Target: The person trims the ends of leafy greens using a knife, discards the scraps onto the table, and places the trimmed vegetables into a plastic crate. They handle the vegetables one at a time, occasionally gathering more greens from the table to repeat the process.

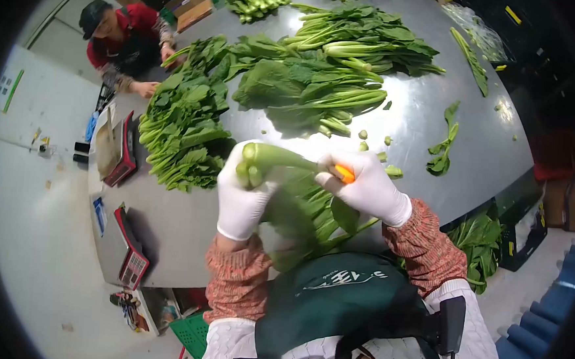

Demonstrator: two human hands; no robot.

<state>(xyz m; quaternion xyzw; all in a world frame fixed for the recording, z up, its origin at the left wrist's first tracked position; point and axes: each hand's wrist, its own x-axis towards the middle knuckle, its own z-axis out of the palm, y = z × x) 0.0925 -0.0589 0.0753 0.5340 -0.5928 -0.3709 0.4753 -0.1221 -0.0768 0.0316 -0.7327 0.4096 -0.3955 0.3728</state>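
My left hand (244, 193), in a white glove, is closed round leafy green stalks (279, 158); their pale cut ends stick out by the thumb. The leaves hang below and are partly blurred. Against the stalks, on the right, is my gloved right hand (365, 184), its fingers closed on a small orange-handled tool (344, 174). The tool's working end is hidden. Just beyond my hands, small stalk trimmings (362, 146) lie on the metal table (251, 121).
Heaps of greens (313, 89) cover the table's middle, with another pile (185, 130) at left. A loose leafy stem (443, 146) lies at right. Two red-edged scales (123, 153) (133, 252) stand along the left edge. Across the table, a person (128, 45) handles greens.
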